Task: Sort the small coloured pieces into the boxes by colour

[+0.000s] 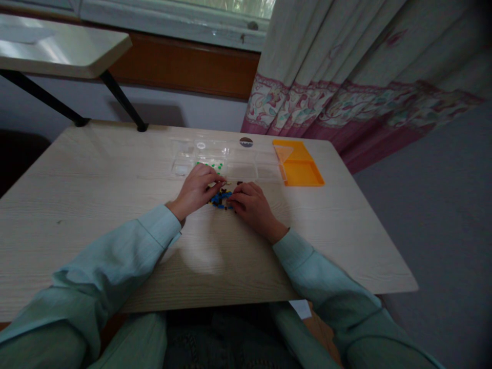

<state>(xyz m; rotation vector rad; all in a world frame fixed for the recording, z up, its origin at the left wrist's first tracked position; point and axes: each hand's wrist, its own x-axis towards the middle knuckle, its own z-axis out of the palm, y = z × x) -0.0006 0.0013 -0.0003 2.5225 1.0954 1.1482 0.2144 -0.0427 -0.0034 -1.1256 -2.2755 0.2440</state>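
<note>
A small pile of tiny blue and dark pieces [222,198] lies on the pale wooden table [96,205] between my hands. My left hand [197,188] rests on the table with fingers curled, its fingertips pinched at the pile's left edge. My right hand [251,204] lies on the pile's right side, fingers bent toward the pieces. What either pinch holds is too small to make out. Just beyond the hands stands a clear plastic compartment box [242,165], with green pieces [210,165] in one left compartment.
An orange tray [302,166] lies at the back right of the table beside the clear box. A small dark round object [246,141] sits behind the box. Another table [57,48] stands at the back left, a patterned curtain [346,82] at the right.
</note>
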